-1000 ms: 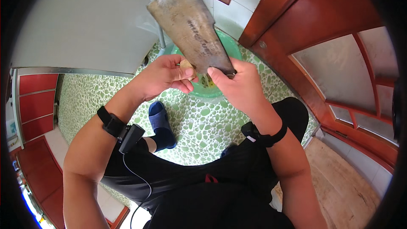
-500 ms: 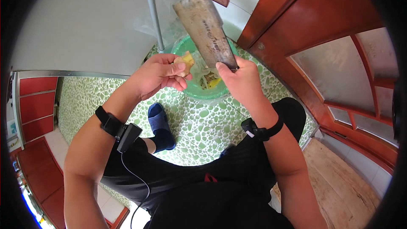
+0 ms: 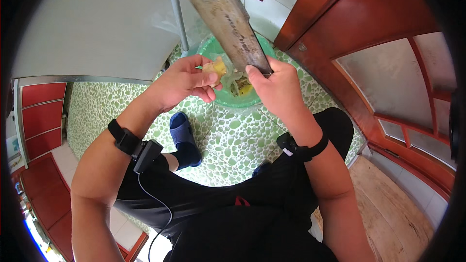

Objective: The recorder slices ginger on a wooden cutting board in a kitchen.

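My left hand (image 3: 182,81) pinches a knobby piece of ginger (image 3: 215,69) between thumb and fingers; a bright yellow patch of flesh shows beside its tan skin. In my right hand (image 3: 281,87) is a cleaver (image 3: 225,22), gripped at the handle end with the thumb laid on the blade. Its broad, stained blade points up and to the left, apart from the ginger. Below both hands stands a green bin (image 3: 233,102) lined with a clear plastic bag. Peelings and a yellow scrap (image 3: 246,89) lie inside it; the blade and hands hide part of its rim.
A pale panel (image 3: 97,24) and a grey pole (image 3: 175,9) stand left of the bin. To the right is a reddish-brown door (image 3: 359,24) with frosted panes. A blue slipper (image 3: 182,130) rests on the green pebble-patterned floor (image 3: 233,150). A wooden board (image 3: 388,204) lies at lower right.
The cleaver blade has swung slightly up and to the left. The ginger stays in my left hand, shifted a little to the right.
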{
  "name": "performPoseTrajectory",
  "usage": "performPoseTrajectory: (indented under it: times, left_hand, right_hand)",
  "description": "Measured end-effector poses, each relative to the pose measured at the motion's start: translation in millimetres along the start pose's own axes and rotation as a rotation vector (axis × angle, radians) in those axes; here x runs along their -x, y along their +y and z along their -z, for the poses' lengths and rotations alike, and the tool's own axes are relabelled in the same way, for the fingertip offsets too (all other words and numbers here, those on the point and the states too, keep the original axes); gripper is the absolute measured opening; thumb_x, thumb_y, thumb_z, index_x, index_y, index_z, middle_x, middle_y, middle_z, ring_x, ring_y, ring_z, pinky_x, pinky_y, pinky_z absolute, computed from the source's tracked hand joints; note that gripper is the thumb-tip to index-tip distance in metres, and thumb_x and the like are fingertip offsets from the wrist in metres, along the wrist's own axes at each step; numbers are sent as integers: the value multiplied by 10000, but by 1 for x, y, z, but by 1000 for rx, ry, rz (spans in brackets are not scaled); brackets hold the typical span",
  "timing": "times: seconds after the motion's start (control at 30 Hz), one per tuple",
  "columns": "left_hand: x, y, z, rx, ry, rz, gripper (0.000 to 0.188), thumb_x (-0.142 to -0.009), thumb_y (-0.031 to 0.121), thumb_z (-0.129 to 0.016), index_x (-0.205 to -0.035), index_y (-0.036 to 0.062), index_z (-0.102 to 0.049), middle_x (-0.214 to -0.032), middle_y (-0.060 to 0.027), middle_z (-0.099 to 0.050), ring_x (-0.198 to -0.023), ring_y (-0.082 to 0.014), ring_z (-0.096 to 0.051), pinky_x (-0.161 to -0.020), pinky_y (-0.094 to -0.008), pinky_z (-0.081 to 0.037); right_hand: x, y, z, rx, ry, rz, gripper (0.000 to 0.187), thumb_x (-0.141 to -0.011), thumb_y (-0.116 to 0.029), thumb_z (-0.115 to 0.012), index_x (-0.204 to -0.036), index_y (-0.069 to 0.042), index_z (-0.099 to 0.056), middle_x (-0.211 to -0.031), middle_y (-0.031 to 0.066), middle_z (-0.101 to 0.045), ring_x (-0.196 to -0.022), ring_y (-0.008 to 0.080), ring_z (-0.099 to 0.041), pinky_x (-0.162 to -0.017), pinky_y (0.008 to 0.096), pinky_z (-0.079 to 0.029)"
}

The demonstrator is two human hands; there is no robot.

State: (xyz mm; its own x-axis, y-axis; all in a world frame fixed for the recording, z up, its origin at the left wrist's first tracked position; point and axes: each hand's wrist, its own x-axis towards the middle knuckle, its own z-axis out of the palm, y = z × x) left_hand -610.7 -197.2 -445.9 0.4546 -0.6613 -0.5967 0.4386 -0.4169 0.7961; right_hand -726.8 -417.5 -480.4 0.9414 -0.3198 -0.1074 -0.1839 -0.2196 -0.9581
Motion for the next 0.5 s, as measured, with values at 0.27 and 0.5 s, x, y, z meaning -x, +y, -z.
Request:
performPoseTrajectory:
  times: [0.27,0.5]
  left_hand:
    - [-4,-2,-5,12,1,15,396,-1037,283,-684,-1282,-5,-566,-1061,-123,-717,-820,-165,-701,-776,-312,-597]
    - [4,6,-11,34,3,30,382,-1062,277,-639,-1290,-22,-569,-1081,-132,-709,-831,-178,-705,-793,-311,-596]
  right_hand:
    - [12,-9,-6,-115,-2,59,212,-924,-175,-715,-1000,22,-730,-636,93,-635,-549,143,-561,-549,335,-471]
    - [-1,-1,10,-16,53,-53,209,-929,-170,-715,-1016,19,-734,-654,68,-623,-574,114,-547,-558,321,-464]
